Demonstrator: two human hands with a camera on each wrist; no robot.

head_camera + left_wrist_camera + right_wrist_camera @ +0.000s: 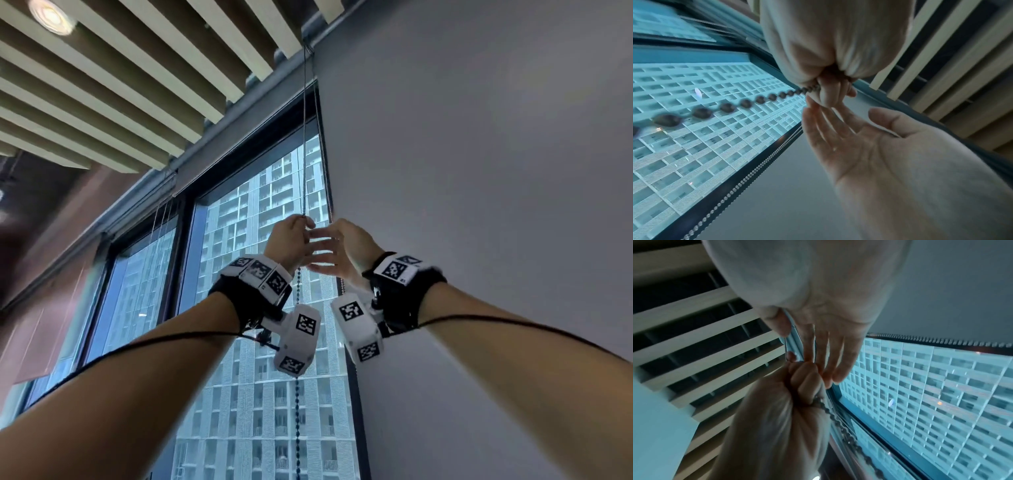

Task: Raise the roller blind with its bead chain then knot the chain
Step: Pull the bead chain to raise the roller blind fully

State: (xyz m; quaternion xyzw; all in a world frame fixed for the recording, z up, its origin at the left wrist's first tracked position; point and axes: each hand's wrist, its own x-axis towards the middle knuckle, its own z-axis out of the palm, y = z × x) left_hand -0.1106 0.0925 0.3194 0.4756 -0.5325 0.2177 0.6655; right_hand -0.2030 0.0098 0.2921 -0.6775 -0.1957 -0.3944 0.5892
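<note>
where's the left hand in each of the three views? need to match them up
Head: left hand centre frame, raised, fingers curled round the bead chain, just left of the right hand.
Left wrist: top centre, chain running off to the left.
Right wrist: lower centre, below the right hand.
Shared landmark: the tower block outside the window.
</note>
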